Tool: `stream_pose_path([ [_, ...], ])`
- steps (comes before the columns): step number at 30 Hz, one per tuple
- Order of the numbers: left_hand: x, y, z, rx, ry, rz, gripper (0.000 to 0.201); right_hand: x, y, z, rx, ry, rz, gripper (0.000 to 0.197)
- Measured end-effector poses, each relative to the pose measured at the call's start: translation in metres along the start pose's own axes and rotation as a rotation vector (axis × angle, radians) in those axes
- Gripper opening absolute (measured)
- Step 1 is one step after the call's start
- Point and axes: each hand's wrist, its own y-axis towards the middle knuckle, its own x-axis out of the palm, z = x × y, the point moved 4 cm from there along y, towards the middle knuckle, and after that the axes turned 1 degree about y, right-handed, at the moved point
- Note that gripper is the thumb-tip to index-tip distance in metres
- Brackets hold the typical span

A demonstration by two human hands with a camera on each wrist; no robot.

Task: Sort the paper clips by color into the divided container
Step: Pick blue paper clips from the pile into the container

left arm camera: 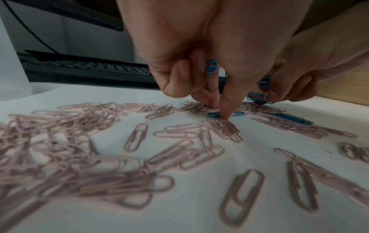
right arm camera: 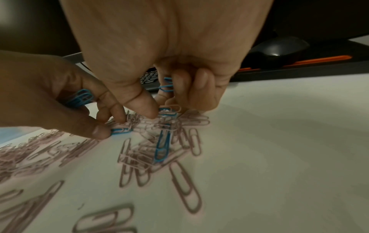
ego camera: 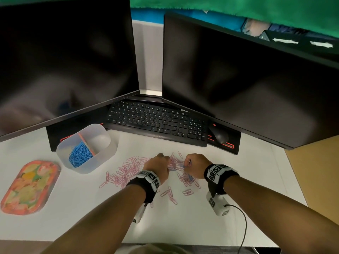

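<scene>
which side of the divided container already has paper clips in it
The left compartment of the divided container: it holds a heap of blue paper clips, while the right compartment, past the orange divider, looks bare.

Head view high above desk [ego camera: 192,226], wrist views low, close, sharing pink clips [left arm camera: 137,138].

Fingertips of both hands are hidden behind the knuckles in the head view. Pink paper clips [left arm camera: 111,187] nearest the left wrist camera are blurred (edges indistinct). Both monitors [ego camera: 64,61] beyond the hands are cut off by the picture's edges.
</scene>
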Motion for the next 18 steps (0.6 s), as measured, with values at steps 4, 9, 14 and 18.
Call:
stream_pose_path([
  [4,-0.002,-0.001,-0.003,0.009,0.000,0.002,0.027,-0.001,0.001,0.000,-0.020,0.021,-0.015,0.008],
  [9,-0.004,-0.003,-0.005,0.009,-0.046,0.012,0.018,-0.007,-0.002,0.000,-0.055,0.092,0.018,0.013],
  [14,-0.007,-0.003,-0.013,-0.041,-0.256,0.010,0.010,-0.014,-0.002,0.004,-0.045,0.221,0.079,0.013],
  [18,-0.013,-0.005,-0.021,-0.117,-0.440,0.001,0.014,-0.016,-0.004,0.008,0.006,0.390,0.072,0.012],
])
